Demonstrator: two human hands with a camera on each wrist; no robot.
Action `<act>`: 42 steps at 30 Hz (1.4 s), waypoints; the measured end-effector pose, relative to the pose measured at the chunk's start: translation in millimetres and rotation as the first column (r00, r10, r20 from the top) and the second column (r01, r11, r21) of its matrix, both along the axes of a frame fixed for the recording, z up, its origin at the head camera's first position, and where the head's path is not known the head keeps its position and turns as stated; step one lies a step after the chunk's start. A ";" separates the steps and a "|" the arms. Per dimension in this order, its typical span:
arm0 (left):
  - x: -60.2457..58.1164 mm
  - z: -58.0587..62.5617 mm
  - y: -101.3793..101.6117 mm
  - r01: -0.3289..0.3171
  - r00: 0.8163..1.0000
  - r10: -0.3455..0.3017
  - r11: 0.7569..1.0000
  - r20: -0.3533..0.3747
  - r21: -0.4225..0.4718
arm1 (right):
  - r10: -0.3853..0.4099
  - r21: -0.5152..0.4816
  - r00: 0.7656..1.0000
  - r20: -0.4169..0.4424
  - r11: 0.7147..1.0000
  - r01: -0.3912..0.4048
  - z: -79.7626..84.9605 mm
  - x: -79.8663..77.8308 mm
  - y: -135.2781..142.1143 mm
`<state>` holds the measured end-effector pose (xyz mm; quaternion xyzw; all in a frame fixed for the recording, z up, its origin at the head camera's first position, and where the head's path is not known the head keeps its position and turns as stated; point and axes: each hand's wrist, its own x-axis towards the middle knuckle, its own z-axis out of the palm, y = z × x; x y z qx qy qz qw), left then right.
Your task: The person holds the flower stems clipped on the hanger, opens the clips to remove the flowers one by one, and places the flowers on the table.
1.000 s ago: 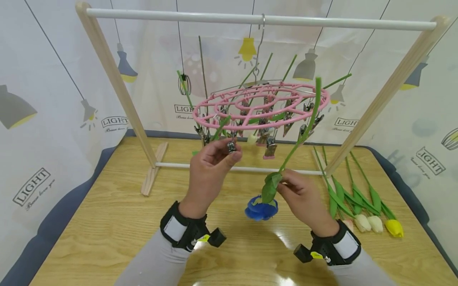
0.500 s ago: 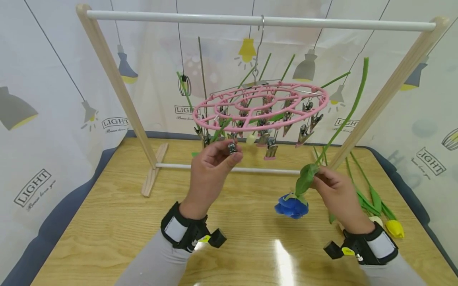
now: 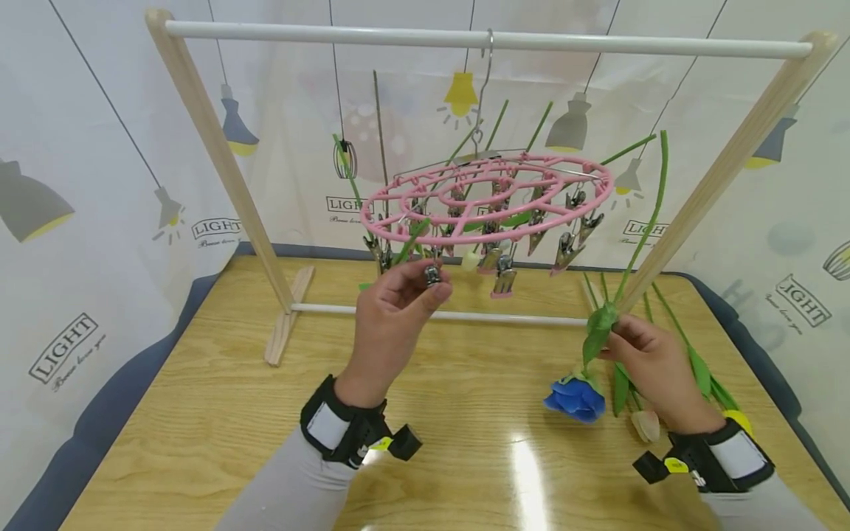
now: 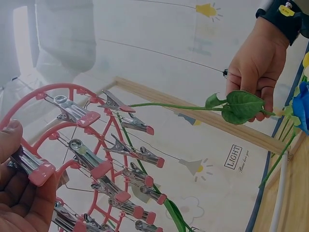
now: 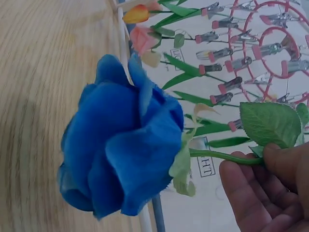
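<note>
With head downward and green stem up, a blue artificial rose (image 3: pixel 575 399) hangs from my right hand (image 3: pixel 654 365), which pinches its stem beside the leaves. The right wrist view shows the large blue bloom (image 5: pixel 125 140) close up and the stem between thumb and fingers. My left hand (image 3: pixel 392 317) holds a metal clip (image 3: pixel 432 276) at the front of the round pink hanger (image 3: pixel 458 240). The clip's pink tip (image 4: pixel 42 174) points away from that hand, with no flower visible in it. The rose is apart from the hanger, out to the right.
The hanger hooks over the white bar (image 3: pixel 319 33) of a wooden rack (image 3: pixel 219 155). Several clips hang from it, some holding flowers upside down, such as an orange tulip (image 5: pixel 136 13). Loose tulips lie at the table's right, including a pale one (image 3: pixel 645 425) partly behind my right arm.
My right hand has carried the blue rose to the right and slightly down, away from the hanger. The left hand stays at the same clip.
</note>
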<state>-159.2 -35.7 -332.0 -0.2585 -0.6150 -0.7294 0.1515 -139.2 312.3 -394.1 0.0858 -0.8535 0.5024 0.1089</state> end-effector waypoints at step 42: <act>2.9 -0.3 2.2 0.072 0.997 -0.072 0.997 -0.004 0.015 | -0.081 0.432 0.913 0.400 0.895 -0.111 -41.4 -23.9 26.6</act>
